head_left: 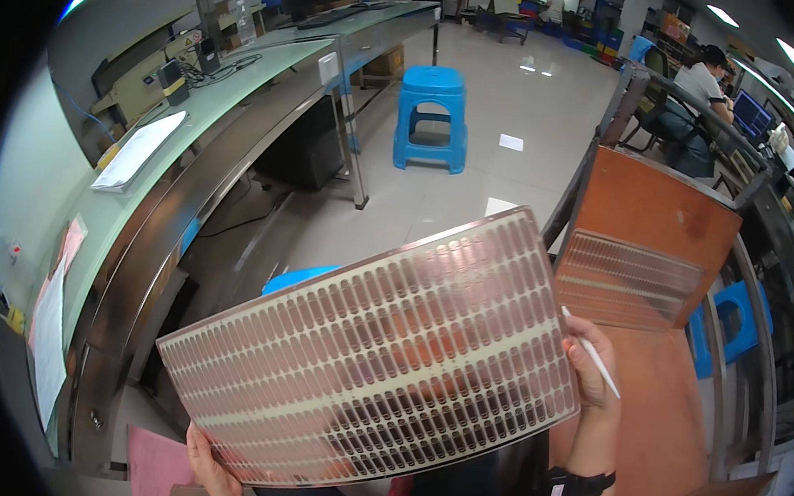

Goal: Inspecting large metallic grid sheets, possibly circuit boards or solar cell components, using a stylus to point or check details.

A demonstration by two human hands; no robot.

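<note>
A long pale green workbench (232, 95) runs along the left side, and a blue plastic stool (433, 116) stands on the light floor behind. On the right there is an orange-brown board (660, 222) on a metal frame, with another slotted sheet (623, 280) leaning on it. In the middle, both hands hold up a large translucent sheet with many rows of oval slots (380, 349), tilted, its right end higher. The left hand (211, 471) grips the lower left edge, fingers closed around it. The right hand (591, 361) holds the right edge and also pinches a thin white pen (591, 353). A black watch (576, 486) sits on the right wrist.
</note>
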